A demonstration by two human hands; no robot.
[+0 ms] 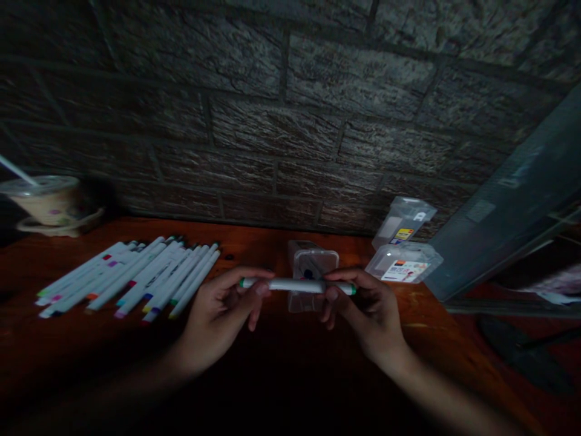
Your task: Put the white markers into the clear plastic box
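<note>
A white marker point(293, 284) with green ends lies level between my two hands. My left hand point(229, 309) pinches its left end between thumb and fingers. At the other end, my right hand point(363, 309) grips it the same way. Just behind the marker stands a small clear plastic box point(315, 260), partly hidden by it; something dark shows inside, too dim to name. To the left of my left hand, a pile of white markers point(149, 275) with variously coloured ends lies side by side on the wooden table point(254, 242).
A lidded cup point(45, 203) with a straw stands on a coaster at the far left. Two clear plastic case parts point(402, 263) with labels rest at the right, by a grey panel point(512, 194). A dark brick wall point(281, 133) runs behind the table.
</note>
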